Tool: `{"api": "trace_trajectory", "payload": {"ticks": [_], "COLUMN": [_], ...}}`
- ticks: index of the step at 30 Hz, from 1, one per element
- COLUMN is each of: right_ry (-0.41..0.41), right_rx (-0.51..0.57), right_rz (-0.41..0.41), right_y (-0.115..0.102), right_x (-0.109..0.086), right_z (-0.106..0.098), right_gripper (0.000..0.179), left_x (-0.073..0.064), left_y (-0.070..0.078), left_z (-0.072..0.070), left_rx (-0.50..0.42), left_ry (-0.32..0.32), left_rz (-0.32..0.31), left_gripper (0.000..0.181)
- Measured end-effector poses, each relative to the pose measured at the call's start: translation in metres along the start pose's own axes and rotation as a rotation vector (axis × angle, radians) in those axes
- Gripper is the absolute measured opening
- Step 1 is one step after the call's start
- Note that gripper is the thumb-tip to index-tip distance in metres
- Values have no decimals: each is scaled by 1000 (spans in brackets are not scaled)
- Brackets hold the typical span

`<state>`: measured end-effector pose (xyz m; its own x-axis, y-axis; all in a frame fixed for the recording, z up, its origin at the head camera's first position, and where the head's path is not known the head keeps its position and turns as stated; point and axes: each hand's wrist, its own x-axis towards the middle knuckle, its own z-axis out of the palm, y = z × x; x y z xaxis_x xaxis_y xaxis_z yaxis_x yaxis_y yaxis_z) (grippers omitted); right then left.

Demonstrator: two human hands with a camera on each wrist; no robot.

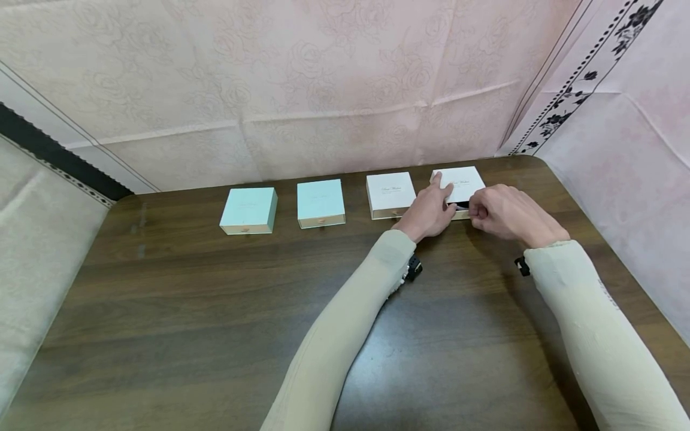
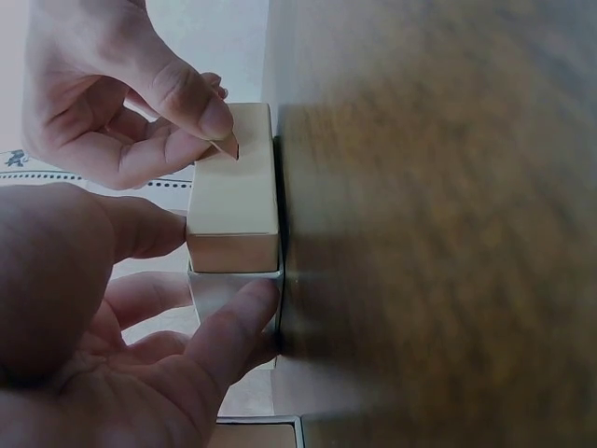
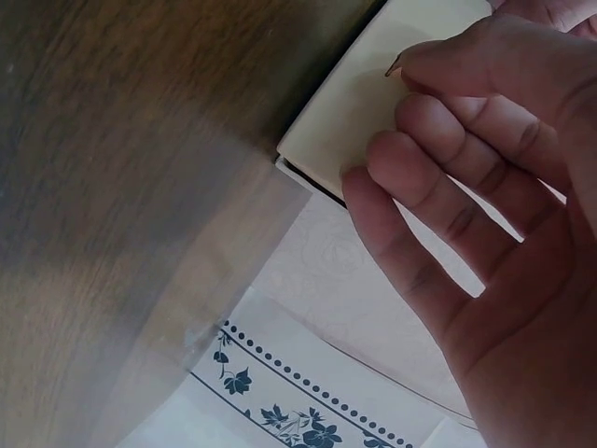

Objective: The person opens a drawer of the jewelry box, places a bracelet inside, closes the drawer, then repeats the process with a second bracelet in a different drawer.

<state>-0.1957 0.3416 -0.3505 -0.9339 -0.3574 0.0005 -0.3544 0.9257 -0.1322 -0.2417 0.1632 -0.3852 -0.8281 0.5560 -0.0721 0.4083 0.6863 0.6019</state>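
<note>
At the right of the row stands a white drawer box point(image 1: 465, 179) with small dark lettering on its lid. Its cream drawer point(image 2: 233, 201) is partly pulled out, and a dark gap shows behind the front. My left hand point(image 1: 428, 211) holds the box's outer sleeve at its left front, fingers spread over the top and side. Between thumb and forefinger, my right hand point(image 1: 509, 214) pinches the small tan pull tab point(image 3: 394, 67) on the drawer front. The other right fingers curl loosely beside the drawer. What lies inside the drawer is hidden.
Left of my left hand sits another white drawer box point(image 1: 390, 190). Two mint-green drawer boxes, one nearer point(image 1: 320, 199) and one farther left point(image 1: 250, 205), complete the row along the back of the brown wooden table point(image 1: 215, 323). Patterned cloth point(image 1: 323, 72) hangs behind.
</note>
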Motion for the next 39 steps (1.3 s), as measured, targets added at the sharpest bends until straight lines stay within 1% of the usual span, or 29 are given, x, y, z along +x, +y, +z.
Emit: {"api": "trace_trajectory", "payload": {"ticks": [6, 12, 17, 23, 29, 34, 39], "right_ry": [13, 9, 10, 21, 22, 32, 45], "right_rx": [0, 6, 4, 6, 20, 28, 32], "right_rz": [-5, 14, 12, 7, 25, 26, 24], "right_y": [0, -1, 0, 0, 0, 1, 2], "right_x": [2, 3, 5, 6, 7, 8, 10], "right_z": [0, 0, 1, 1, 1, 2, 3], "right_gripper": [17, 15, 15, 14, 10, 9, 11], "left_x": [-1, -2, -1, 0, -1, -1, 0], "left_y": [0, 0, 0, 0, 2, 3, 3], "left_z": [-1, -1, -1, -1, -1, -2, -3], "left_rx": [15, 4, -8, -3, -13, 8, 34], "left_ry": [4, -5, -8, -8, -9, -15, -25], "left_rz": [10, -3, -18, -20, -24, -22, -15], "left_gripper": [54, 53, 55, 55, 55, 55, 54]}}
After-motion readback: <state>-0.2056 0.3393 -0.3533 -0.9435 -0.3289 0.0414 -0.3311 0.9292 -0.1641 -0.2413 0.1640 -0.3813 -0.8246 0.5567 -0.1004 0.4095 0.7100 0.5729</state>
